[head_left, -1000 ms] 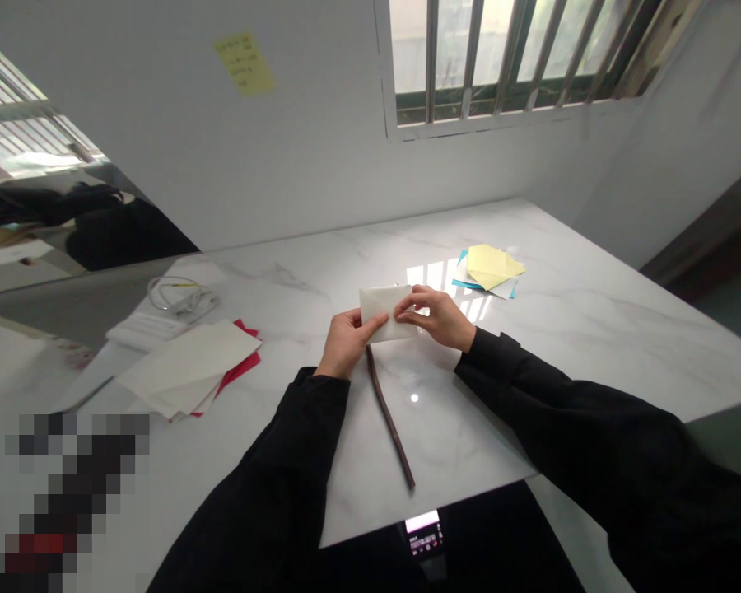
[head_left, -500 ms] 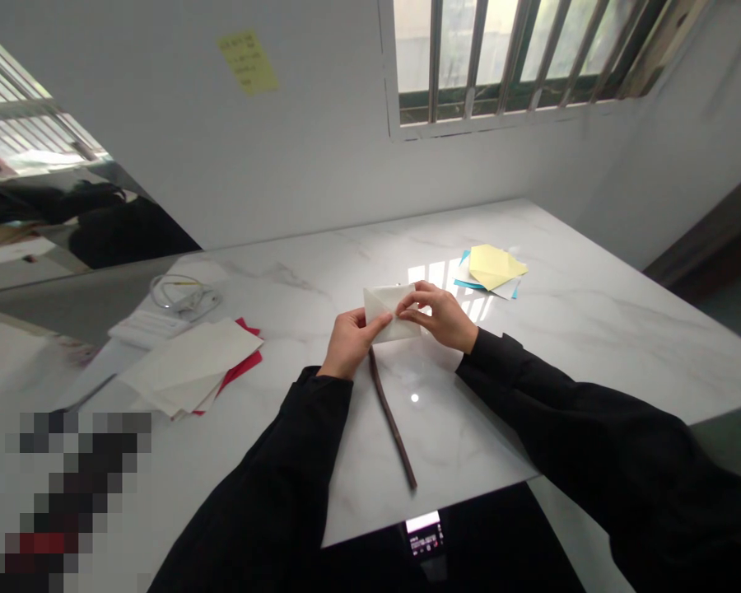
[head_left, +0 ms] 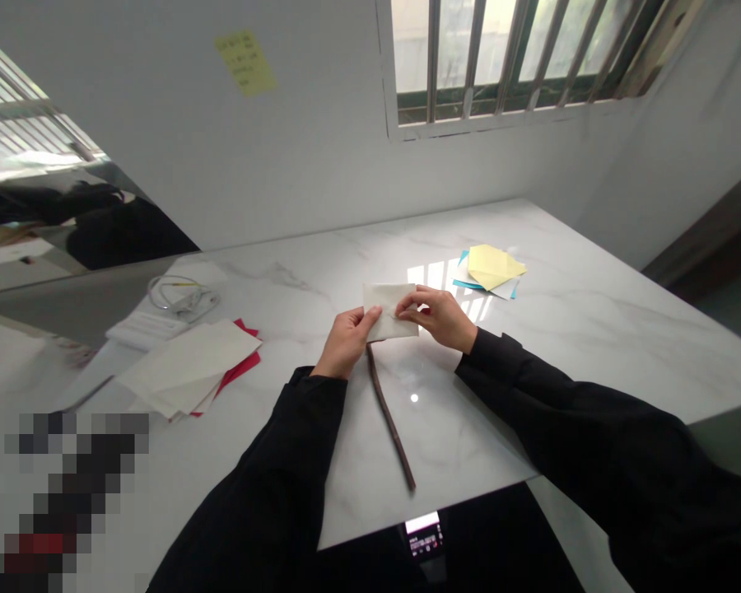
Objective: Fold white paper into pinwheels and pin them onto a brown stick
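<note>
A small cream-white paper envelope (head_left: 383, 324) is held up over the tabletop between my two hands. My left hand (head_left: 344, 338) grips its left end, with the thumb lying on the front face. On the right, the thumb and fingers of my right hand (head_left: 438, 317) are pinched together at the paper's front face and right edge. Exactly what lies between those fingertips is hidden. Below the envelope, a thin dark brown stick (head_left: 390, 420) lies on the white marbled table (head_left: 500, 412), its top end passing behind the paper.
To the left lie cream papers (head_left: 191, 362) over red paper (head_left: 244, 362), with a coiled white cable (head_left: 185, 296) behind them. A yellow envelope (head_left: 494, 265) rests on white and blue paper at right. A lit phone (head_left: 424, 534) shows below the table's front edge.
The envelope's diagonal flap lines no longer show and its face looks plainer. My left thumb has shifted slightly up and left. The right hand has barely moved.
</note>
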{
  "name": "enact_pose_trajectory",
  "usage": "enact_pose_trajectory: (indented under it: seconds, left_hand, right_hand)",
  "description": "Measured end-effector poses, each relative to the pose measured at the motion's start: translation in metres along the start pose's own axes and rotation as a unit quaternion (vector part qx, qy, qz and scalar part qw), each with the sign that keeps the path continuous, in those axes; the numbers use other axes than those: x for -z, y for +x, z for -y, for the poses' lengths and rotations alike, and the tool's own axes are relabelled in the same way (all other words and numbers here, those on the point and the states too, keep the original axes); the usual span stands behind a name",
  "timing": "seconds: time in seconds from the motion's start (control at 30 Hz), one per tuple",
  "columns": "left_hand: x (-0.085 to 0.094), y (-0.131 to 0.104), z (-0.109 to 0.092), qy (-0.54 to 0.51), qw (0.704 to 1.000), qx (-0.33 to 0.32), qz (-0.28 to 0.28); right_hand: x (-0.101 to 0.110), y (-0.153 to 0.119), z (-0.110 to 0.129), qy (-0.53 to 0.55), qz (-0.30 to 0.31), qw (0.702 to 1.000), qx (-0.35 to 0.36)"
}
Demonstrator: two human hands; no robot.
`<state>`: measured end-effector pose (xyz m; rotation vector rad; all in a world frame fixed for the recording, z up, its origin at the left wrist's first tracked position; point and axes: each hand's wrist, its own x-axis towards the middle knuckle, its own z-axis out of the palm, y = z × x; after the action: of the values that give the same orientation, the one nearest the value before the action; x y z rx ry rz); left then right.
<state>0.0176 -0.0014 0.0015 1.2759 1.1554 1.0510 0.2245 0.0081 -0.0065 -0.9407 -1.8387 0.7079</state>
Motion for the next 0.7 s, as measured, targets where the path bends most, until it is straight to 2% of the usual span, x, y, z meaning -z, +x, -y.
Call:
enact_pose_trajectory:
  seconds: [0.23, 0.53, 0.7]
  left_hand:
    - [0.0, -0.0026, -0.002, 0.015, 1.0, -0.009, 0.013]
    - [-0.001, -0.0057, -0.0056, 0.029, 0.999, -0.02, -0.003]
    - [-0.0015, -0.0068, -0.0049, 0.03, 0.999, -0.027, -0.002]
  right_hand:
    - [-0.0002, -0.0008, 0.0014, 0.027, 0.005, 1.0, -0.01]
    - [-0.0008, -0.0013, 0.0024, 0.039, 0.011, 0.999, -0.019]
    - [-0.0005, -0.0015, 0.0036, 0.014, 0.008, 1.0, -0.014]
